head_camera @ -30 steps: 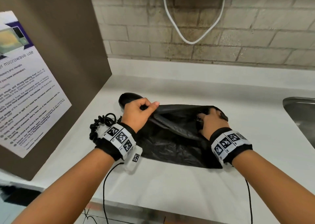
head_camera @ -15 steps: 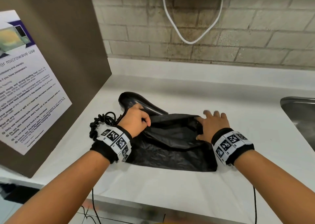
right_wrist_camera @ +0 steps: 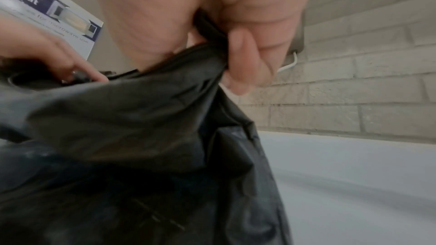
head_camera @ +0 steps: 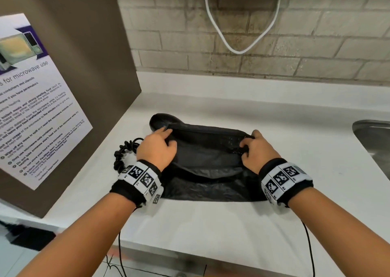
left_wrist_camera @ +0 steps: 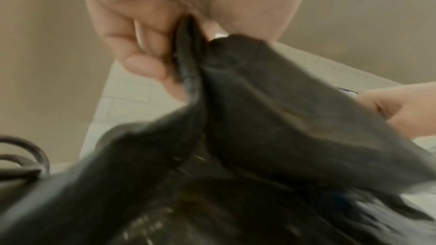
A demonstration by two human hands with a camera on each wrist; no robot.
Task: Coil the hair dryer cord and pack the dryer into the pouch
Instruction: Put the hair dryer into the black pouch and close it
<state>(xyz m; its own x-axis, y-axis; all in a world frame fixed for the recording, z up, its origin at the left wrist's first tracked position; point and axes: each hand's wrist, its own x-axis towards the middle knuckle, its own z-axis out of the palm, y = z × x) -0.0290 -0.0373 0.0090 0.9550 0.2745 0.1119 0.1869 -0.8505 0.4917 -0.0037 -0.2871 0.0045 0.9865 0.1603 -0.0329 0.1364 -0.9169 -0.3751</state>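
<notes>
Two hands pinch pouch (head_camera: 206,171) rim, dryer (head_camera: 162,120) beyond

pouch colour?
Black, plain, slightly shiny fabric pouch; clearest in the head view.

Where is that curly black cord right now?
In the head view the coiled cord lies on the white counter, just left of the left hand and outside the black pouch.

Both forearms are bare. Each wrist wears a black fabric band (head_camera: 285,180) carrying a row of white blocks printed with black square tag patterns (head_camera: 141,178). A thin black cable (head_camera: 309,249) hangs below each band
</notes>
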